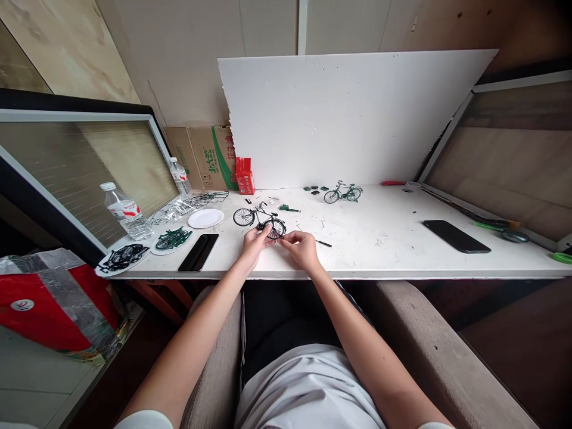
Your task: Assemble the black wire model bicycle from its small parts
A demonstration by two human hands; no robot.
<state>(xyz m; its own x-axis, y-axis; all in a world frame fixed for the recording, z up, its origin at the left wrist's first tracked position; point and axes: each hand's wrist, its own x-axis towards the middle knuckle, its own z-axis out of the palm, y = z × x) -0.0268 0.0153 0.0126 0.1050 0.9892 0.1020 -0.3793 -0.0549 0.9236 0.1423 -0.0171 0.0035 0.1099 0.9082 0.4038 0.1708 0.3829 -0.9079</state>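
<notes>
My left hand (255, 243) is closed around the lower middle of a small black model bicycle (267, 215), which stands tilted just above the table's front part. Its front wheel points to the left. At the bicycle's rear wheel, my right hand (301, 246) is closed in a pinch; whatever lies between those fingertips is too small to make out. A thin dark tool (323, 243), perhaps a small screwdriver, rests just right of my right hand. Behind the bicycle lies a dark green part (289, 208). A finished-looking green model bicycle (343, 193) stands farther back.
Left are plates with black parts (124, 257) and green parts (172, 239), a white plate (206, 218), a phone (199, 252) and water bottles (127, 211). A red box (245, 176) stands behind. Another phone (456, 236) lies right; a white board (357, 119) leans at the back.
</notes>
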